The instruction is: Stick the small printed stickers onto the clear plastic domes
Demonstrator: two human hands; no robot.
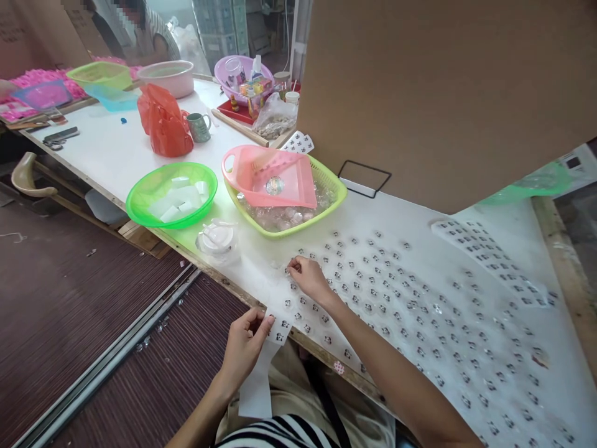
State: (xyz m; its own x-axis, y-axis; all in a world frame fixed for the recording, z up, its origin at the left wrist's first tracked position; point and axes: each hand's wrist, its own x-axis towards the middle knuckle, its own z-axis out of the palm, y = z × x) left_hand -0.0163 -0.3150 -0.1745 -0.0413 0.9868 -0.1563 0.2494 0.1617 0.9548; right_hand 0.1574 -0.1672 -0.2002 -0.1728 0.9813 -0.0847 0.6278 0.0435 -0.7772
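My left hand (247,342) pinches a white strip of panda stickers (280,328) at the table's near edge. The strip's bare backing hangs down over my lap. Out over the tabletop, my right hand (308,277) has thumb and fingertips pressed together near the left end of the laid-out pieces; whatever may be between them is too small to make out. Many small clear pieces with panda prints (382,308) lie spread in loose rows across the white table to the right of that hand.
A yellow-green basket (280,233) holds clear pieces under a pink scoop tray (289,186). Left of it are a green bowl (135,205), a red bag (163,124) and a mug (199,129). A large cardboard box (420,93) stands at the right rear. People sit at the far end.
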